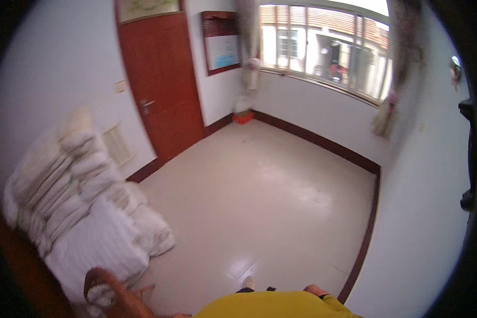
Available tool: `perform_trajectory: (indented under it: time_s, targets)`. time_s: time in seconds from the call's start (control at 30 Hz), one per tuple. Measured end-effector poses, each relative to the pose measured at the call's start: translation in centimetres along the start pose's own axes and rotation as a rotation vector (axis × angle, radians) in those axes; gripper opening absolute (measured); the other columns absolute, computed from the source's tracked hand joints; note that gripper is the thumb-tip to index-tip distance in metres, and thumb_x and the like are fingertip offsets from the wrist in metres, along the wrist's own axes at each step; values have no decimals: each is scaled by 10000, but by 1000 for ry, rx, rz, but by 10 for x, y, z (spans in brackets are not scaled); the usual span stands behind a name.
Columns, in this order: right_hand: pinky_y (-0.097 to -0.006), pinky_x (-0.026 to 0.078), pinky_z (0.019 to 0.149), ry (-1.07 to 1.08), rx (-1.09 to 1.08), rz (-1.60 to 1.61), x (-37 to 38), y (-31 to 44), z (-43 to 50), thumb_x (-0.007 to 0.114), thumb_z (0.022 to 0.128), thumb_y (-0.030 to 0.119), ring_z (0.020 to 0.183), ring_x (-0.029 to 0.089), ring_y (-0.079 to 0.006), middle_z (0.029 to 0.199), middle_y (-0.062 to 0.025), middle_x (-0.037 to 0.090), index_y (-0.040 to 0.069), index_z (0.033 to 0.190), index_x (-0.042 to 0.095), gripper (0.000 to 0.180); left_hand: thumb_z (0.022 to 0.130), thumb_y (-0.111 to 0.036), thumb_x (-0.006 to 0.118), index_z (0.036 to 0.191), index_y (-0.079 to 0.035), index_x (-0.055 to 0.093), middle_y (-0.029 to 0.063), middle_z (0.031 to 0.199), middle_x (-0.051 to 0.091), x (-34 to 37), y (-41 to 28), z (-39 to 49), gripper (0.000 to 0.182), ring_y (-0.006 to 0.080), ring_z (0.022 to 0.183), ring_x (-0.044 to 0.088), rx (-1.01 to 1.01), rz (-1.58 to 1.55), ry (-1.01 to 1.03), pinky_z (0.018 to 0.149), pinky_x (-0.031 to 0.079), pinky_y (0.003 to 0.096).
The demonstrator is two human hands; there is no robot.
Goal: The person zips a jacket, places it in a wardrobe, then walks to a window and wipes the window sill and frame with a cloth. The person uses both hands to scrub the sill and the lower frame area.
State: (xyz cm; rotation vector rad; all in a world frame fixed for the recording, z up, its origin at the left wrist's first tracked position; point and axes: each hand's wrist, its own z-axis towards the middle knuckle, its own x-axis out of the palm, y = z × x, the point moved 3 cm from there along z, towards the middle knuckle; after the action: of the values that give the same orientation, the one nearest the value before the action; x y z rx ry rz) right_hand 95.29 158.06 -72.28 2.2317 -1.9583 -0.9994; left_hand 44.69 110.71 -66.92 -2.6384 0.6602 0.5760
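My right hand (313,289) shows at the bottom edge, beside the yellow garment (262,305) on my body. A dark cuff rings its wrist. Whether its fingers hold anything is hidden. Of my left hand (181,315), only a sliver appears at the bottom rim, near a curved brown wooden piece of furniture (121,292), apparently a chair. I cannot tell whether the hand touches it. One light-coloured shoe (249,282) peeks out past the garment on the glossy tiled floor (254,206).
Stacked white woven sacks (95,234) rise along the left wall. Beyond them are a closed reddish-brown door (163,79) and a framed board (222,49). A red-based object (243,118) stands in the far corner. Curtains (405,51) flank the sliding window (322,49); dark skirting (322,144) edges the floor.
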Motion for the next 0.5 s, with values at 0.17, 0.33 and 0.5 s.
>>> perform_trajectory:
  time_s: [0.17, 0.33, 0.5]
  targets:
    - [-360, 553, 695, -394, 190, 127, -121, -58, -71, 603, 761, 0, 760, 692, -226, 849, -84, 744, 166, 932, 798, 308, 961, -328, 442, 1143, -51, 681, 211, 1178, 671, -136, -153, 126, 409, 405, 1106, 622, 281, 330, -74, 937, 496, 531]
    - [-353, 560, 665, -894, 519, 863, -156, -85, -80, 601, 782, 33, 626, 693, -232, 726, -102, 727, 92, 899, 793, 233, 928, -343, 545, 1263, -78, 650, 205, 1192, 676, -291, -400, 225, 440, 392, 1128, 624, 576, -1, -430, 983, 495, 470]
    - [-387, 571, 717, -330, 336, 220, -172, -119, -29, 615, 825, 167, 768, 717, -229, 883, -84, 750, 142, 1002, 777, 241, 942, -298, 550, 1282, -76, 634, 202, 1176, 685, -356, -594, 258, 414, 370, 1099, 645, 707, -177, -500, 969, 506, 443]
